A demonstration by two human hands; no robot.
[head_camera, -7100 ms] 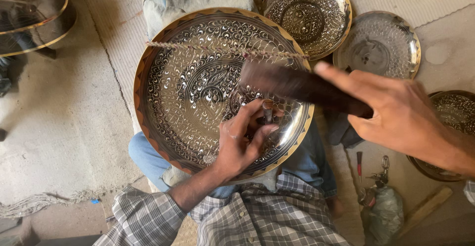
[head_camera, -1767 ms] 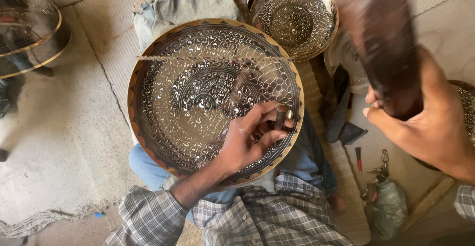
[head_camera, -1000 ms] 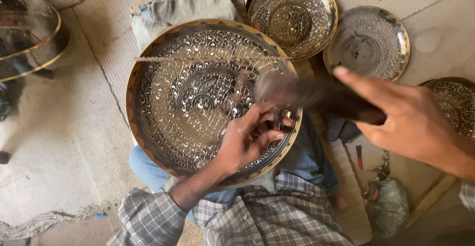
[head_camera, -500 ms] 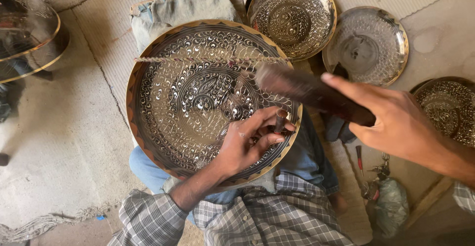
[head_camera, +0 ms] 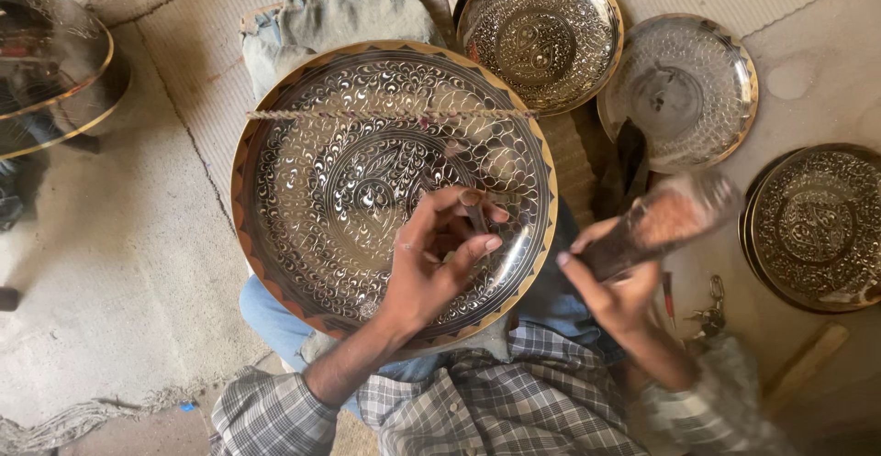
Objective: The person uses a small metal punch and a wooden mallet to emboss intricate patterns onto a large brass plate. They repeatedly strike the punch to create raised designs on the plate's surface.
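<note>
1. Large round metal tray (head_camera: 367, 199): centre of the frame, resting on my lap. Shiny surface covered in fine engraved scrollwork, with a central medallion and a gold-toned patterned rim.
2. My left hand (head_camera: 431, 268): lower centre, lying on the tray's lower right area. Fingers are pinched around a thin metal chisel (head_camera: 473, 210), whose tip meets the engraved surface.
3. My right hand (head_camera: 613, 283): right of the tray, off its rim, clenched around the handle of a wooden mallet (head_camera: 665, 222). The mallet is dark, reddish and motion-blurred, its head pointing to the upper right.
4. A twisted cord (head_camera: 385, 116) stretches straight across the tray's upper part.
5. Surroundings: three smaller engraved plates lie at the upper right and right edge (head_camera: 540, 34) (head_camera: 679, 89) (head_camera: 817, 227); a folded denim cloth (head_camera: 340, 11) sits above the tray; a woven mat (head_camera: 184, 52) covers the floor.
</note>
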